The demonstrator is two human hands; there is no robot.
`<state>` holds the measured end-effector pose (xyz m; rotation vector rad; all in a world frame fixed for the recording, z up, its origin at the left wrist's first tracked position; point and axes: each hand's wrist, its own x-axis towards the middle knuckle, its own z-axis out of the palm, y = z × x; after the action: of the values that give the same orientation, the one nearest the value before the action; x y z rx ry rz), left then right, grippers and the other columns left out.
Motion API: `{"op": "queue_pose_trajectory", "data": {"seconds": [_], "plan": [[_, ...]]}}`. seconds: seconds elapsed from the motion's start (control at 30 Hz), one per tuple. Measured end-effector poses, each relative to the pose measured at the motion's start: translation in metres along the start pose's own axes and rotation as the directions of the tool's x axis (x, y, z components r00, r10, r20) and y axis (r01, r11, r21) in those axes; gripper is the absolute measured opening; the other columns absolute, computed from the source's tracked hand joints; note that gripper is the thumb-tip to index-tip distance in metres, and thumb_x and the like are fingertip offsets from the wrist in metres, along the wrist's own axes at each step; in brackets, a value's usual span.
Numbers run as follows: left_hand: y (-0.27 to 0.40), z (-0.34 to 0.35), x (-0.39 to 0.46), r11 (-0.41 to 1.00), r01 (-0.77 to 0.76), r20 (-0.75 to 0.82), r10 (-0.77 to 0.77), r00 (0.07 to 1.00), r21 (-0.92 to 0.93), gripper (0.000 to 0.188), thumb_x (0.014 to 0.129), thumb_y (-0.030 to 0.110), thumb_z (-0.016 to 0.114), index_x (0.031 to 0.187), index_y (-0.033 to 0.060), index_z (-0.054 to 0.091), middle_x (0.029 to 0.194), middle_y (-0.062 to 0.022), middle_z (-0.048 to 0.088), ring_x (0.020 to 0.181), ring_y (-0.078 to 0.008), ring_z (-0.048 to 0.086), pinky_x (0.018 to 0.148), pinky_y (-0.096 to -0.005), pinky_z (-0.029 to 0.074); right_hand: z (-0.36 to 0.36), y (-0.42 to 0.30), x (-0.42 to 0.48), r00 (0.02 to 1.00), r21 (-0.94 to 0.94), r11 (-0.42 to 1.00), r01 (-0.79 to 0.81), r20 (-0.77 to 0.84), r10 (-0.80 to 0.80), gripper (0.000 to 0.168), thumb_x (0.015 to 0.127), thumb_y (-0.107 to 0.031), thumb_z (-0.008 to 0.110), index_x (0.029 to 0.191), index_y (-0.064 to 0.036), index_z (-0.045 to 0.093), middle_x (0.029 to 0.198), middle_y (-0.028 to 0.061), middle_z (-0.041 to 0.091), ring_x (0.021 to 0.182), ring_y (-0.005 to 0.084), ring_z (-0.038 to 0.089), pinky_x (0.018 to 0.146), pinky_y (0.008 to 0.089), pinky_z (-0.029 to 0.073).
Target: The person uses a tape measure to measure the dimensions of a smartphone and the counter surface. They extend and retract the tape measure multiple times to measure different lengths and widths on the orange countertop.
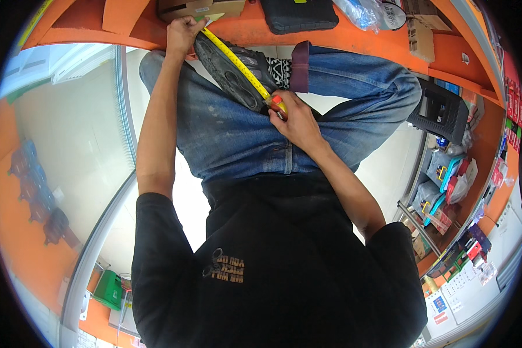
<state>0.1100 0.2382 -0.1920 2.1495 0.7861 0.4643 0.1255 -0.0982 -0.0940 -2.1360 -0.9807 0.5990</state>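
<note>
A yellow tape measure blade runs straight along the sole of a dark shoe. The shoe is on a foot crossed over the other leg, its sole turned toward me. My left hand pinches the blade's far end near the toe. At the heel, my right hand grips the red and yellow tape measure case, partly hidden by the fingers. Above the shoe show a black and white patterned sock and the rolled cuff of blue jeans.
Orange shelving in front bears a cardboard box, a black plastic case and a clear plastic bag. At the right, a glass display case holds toolboxes. A glass panel stands left; a green bin is behind it.
</note>
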Motion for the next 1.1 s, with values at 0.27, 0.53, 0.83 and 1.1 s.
{"op": "queue_pose_trajectory", "data": {"seconds": [0.27,0.53,0.83,1.1], "plan": [[0.012,-0.008,0.003,0.995,0.074,0.06,-0.077,0.995,0.063,0.038,0.073,0.034,0.074,0.061,0.0016,0.06,0.051,-0.0083,0.054,0.047,-0.016,0.048,0.055,-0.0324,0.045,-0.004,-0.002,0.0,1.0,-0.011,1.0,-0.012,-0.01,0.012,0.031,0.076,-0.012,0.063,0.103,-0.003,0.05,0.092,0.0189,0.059,0.082,0.0384,0.06,0.071,0.043,0.049],[0.014,-0.013,0.013,0.99,0.058,0.159,-0.079,0.984,0.131,0.04,0.074,0.038,0.074,0.062,0.0017,0.061,0.051,-0.0067,0.053,0.049,-0.0157,0.048,0.057,-0.0317,0.044,-0.007,-0.001,0.001,0.999,-0.013,0.999,-0.045,0.018,0.045,0.029,0.076,-0.011,0.063,0.1,-0.004,0.049,0.089,0.0177,0.059,0.075,0.0366,0.061,0.066,0.042,0.049],[0.017,-0.015,0.01,0.991,0.025,0.139,-0.043,0.989,0.129,0.038,0.075,0.037,0.073,0.065,0.0013,0.063,0.055,-0.0049,0.053,0.053,-0.0117,0.048,0.056,-0.0289,0.043,-0.012,-0.005,0.001,0.997,0.012,0.997,-0.07,0.036,0.069,0.027,0.075,-0.014,0.06,0.096,-0.002,0.047,0.089,0.0194,0.059,0.081,0.0376,0.06,0.071,0.0446,0.048],[0.021,-0.016,0.007,0.987,-0.008,0.126,-0.013,0.992,0.162,0.039,0.077,0.038,0.071,0.067,0.0008,0.064,0.057,-0.0097,0.059,0.053,-0.0179,0.055,0.06,-0.031,0.045,-0.01,-0.001,0.0,0.997,0.02,0.998,-0.061,0.046,0.06,0.027,0.075,-0.013,0.06,0.096,-0.003,0.047,0.088,0.0191,0.058,0.08,0.0379,0.06,0.069,0.0448,0.049]]}}
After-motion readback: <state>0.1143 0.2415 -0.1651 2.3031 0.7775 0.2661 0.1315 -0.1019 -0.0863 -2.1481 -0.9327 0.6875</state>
